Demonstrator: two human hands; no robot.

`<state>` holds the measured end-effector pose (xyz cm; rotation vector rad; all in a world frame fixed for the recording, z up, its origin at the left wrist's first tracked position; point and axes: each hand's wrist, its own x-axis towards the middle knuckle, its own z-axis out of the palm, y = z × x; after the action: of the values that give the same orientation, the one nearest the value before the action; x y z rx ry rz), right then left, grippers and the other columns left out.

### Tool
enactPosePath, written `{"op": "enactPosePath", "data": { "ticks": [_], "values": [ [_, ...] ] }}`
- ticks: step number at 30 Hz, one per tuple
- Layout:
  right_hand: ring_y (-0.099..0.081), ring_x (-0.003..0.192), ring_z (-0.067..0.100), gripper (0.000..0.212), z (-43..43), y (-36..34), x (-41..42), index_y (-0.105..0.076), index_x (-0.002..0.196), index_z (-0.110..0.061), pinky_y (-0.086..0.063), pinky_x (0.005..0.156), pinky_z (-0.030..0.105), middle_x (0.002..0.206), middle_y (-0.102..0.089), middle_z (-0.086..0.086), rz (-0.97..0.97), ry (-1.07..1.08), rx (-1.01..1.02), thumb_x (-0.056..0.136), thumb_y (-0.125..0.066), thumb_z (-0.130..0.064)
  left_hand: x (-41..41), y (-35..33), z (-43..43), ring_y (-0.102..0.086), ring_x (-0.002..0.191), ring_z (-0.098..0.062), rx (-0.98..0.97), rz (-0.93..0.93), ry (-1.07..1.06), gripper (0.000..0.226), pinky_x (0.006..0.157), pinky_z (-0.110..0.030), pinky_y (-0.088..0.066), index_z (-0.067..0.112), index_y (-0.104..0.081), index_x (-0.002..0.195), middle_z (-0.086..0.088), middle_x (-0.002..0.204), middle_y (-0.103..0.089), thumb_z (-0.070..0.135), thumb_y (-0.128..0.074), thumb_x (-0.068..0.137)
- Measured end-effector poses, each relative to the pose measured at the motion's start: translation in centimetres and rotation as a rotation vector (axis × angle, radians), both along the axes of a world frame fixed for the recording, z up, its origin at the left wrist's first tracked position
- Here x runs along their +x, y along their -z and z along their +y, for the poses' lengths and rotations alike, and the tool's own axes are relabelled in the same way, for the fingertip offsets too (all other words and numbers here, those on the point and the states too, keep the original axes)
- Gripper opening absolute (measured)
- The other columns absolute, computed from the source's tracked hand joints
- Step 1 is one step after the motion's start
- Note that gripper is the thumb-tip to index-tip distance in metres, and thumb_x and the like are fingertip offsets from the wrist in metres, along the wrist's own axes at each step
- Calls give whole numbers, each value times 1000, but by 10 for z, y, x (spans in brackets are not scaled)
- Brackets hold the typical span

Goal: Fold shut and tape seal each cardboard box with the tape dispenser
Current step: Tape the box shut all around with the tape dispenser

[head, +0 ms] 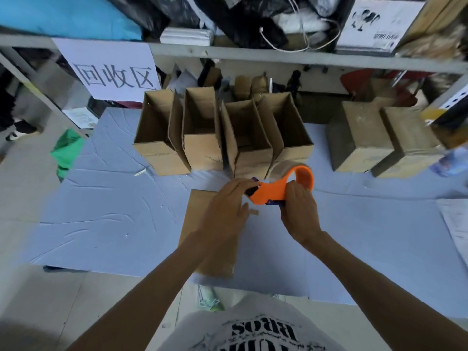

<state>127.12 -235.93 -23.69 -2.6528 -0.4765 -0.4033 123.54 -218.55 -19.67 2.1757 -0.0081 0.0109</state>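
Note:
An orange tape dispenser (281,187) with a clear tape roll hangs above the blue sheet. My right hand (300,209) grips its handle end. My left hand (229,203) pinches its front end by the blade. Under my left forearm lies a closed cardboard box (195,219) with its flaps folded down. Behind the dispenser stands a row of several open cardboard boxes (202,130), flaps upright. Two closed boxes (379,140) sit at the right.
A blue sheet (114,211) covers the floor work area. A metal shelf (253,57) with bags and a paper sign runs across the back. A green bag (67,153) lies at the left, papers (455,224) at the right edge.

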Motion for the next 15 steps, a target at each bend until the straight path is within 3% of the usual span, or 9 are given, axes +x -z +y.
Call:
{"op": "enactPosePath", "data": {
  "ticks": [4, 6, 8, 12, 15],
  "values": [
    [-60, 67, 31, 27, -10, -8, 8, -53, 93, -5, -49, 59, 35, 79, -60, 12, 231, -64, -29, 77, -75, -5, -3, -9, 8, -54, 108, -8, 242, -144, 34, 31, 91, -22, -44, 23, -61, 121, 6, 119, -61, 16, -50, 92],
    [-60, 81, 28, 42, -16, -15, 14, -47, 120, -7, -42, 70, 29, 91, -58, 8, 424, -131, -24, 85, -68, -12, -1, -14, 13, -58, 103, -10, 165, -94, 21, 26, 89, -23, -46, 22, -64, 116, 5, 113, -65, 17, -52, 94],
    [-58, 84, 23, 60, -18, -23, 19, -34, 133, -13, -41, 74, 26, 94, -51, 1, 559, -193, 25, 84, -68, -12, 9, -17, 19, -62, 99, -16, 78, 31, -6, 23, 85, -22, -45, 16, -68, 111, -1, 106, -69, 13, -53, 94],
    [-57, 87, 17, 53, -19, -36, 24, -39, 123, -15, -47, 78, 25, 108, -60, 2, 614, -262, 55, 81, -72, -14, 37, -9, 35, -65, 98, -26, 25, 209, -5, 22, 83, -27, -50, 8, -70, 105, -9, 101, -70, 2, -57, 89],
    [-61, 91, 17, 57, -23, -42, 28, -41, 122, -16, -51, 81, 26, 111, -63, 0, 573, -269, 87, 77, -77, -22, 46, -4, 39, -67, 87, -20, -41, 105, 61, 22, 77, -11, -50, 3, -69, 107, -9, 97, -70, 7, -67, 85]
  ]
}}
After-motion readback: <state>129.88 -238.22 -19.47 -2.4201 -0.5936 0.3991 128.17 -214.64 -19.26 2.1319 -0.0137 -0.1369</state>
